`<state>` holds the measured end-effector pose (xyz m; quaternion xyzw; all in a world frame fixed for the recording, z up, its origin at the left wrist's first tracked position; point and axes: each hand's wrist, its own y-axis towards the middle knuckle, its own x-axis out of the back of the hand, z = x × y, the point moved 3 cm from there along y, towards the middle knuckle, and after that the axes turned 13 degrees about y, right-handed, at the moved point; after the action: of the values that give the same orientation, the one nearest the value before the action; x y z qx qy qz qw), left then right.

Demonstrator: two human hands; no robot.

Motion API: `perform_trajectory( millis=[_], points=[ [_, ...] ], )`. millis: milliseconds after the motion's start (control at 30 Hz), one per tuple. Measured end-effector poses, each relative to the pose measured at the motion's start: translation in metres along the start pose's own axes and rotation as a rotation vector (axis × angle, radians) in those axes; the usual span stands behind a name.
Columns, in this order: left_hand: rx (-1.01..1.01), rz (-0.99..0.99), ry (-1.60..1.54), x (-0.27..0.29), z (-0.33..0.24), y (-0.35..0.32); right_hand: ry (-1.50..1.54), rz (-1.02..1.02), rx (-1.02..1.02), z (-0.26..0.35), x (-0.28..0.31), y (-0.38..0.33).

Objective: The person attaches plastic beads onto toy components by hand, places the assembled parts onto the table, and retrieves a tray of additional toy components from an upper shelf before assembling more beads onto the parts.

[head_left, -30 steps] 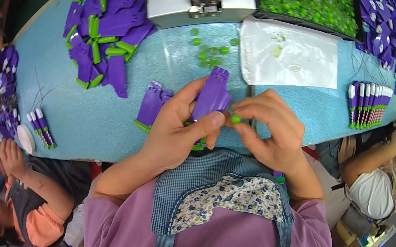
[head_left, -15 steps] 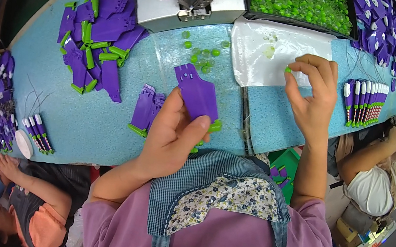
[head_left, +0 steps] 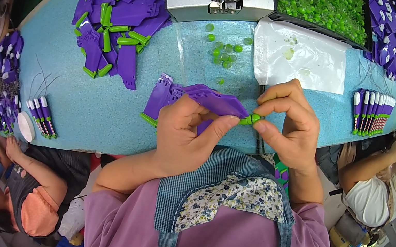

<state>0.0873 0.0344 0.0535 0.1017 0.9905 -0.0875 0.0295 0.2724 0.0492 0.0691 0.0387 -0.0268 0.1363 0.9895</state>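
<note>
My left hand [head_left: 183, 131], at the centre of the frame, grips a flat purple plastic panel [head_left: 220, 102] between thumb and bent fingers, tilted so that its broad face slants. A green tube [head_left: 244, 121] runs along the panel's edge, its end pointing right. There, just right of centre, the thumb and forefinger of my right hand [head_left: 292, 126] pinch a small rounded green cap [head_left: 256, 117] against the tube's end. My fingertips cover part of the joint, so I cannot tell how far the cap is seated.

To do this well, I judge that the cap should sit square to the tube, both on one line, with even thumb pressure. My left grip is best kept close to the tube's end, as here, so that the thin panel does not flex. A skewed push could make the cap slip out and roll.

Beside my left hand lie more purple panels [head_left: 159, 93]. Above the centre, loose green caps [head_left: 229, 48] are scattered on the blue tabletop [head_left: 115, 115]. A big pile of panels with green tubes [head_left: 134, 18] fills the upper left. A metal machine [head_left: 186, 4] stands at top centre; right of it, a black tray [head_left: 323, 32] brims with caps, above a white plastic sheet [head_left: 301, 54].
</note>
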Motion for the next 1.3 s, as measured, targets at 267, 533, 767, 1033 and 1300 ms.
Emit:
perform_trajectory(
  millis=[267, 533, 767, 1033, 1300],
  points=[
    [0.025, 0.044, -0.003, 0.004, 0.004, -0.002, 0.189, -0.001, -0.12, -0.014, -0.012, -0.01],
    [0.154, -0.044, -0.008, 0.04, -0.006, -0.006, 0.07, 0.02, -0.086, -0.014, -0.014, 0.025],
    [0.162, -0.294, 0.422, 0.115, 0.006, -0.02, -0.641, -0.025, 0.319, -0.034, 0.001, 0.074],
    [0.174, -0.176, 0.74, 0.096, 0.003, -0.032, -0.494, -0.133, 0.31, -0.025, -0.002, 0.066],
    [-0.07, -0.544, 1.374, 0.11, -0.005, 0.014, -0.237, -0.193, 0.146, -0.018, 0.0, 0.04]
  ],
)
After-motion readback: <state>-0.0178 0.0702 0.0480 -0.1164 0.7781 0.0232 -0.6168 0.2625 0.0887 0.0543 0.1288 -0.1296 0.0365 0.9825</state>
